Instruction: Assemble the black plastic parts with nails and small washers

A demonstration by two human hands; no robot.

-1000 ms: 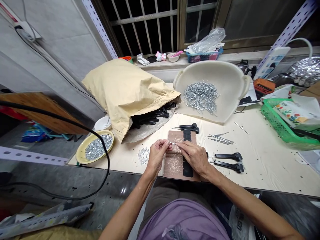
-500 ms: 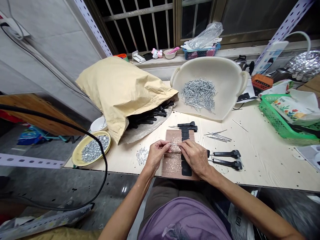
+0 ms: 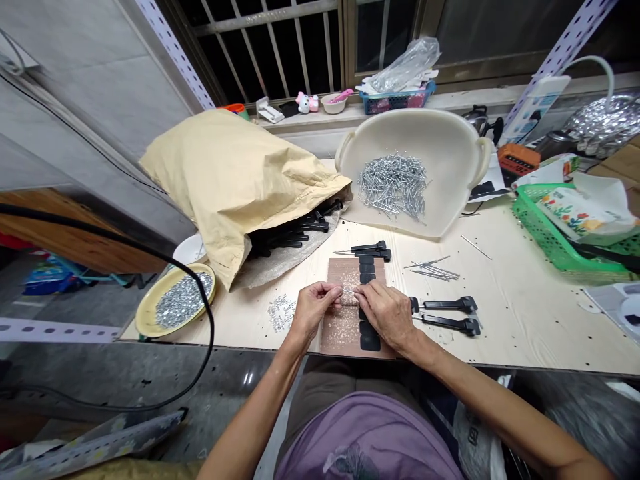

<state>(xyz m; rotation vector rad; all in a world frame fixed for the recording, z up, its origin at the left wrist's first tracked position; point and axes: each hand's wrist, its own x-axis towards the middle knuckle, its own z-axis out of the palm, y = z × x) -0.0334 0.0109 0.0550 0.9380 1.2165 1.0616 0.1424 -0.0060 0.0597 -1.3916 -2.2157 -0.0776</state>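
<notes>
A thin metal pin [image 3: 349,291] runs level between my two hands, above a brown board [image 3: 340,337] with a column of black pads [image 3: 370,333]. My left hand [image 3: 316,308] pinches its left end, where any smaller part is hidden by the fingers. The fingers of my right hand [image 3: 385,310] close on its right end. Black-handled pieces [image 3: 450,325] lie right of my right hand, and two more [image 3: 370,249] lie behind the board. Loose pins [image 3: 433,268] rest to the right. Small metal bits [image 3: 281,313] are scattered left of my left hand.
A cream paper sack [image 3: 230,180] holds black pieces. Behind the board, a white basin [image 3: 445,147] contains many pins. A yellow bowl [image 3: 210,303] of metal bits stands at the left edge, near a black cable [image 3: 213,313]. A green basket [image 3: 537,233] is at right.
The whole view has shifted slightly, so things appear a little further left. Both hands keep almost the same hold on the pin over the board.
</notes>
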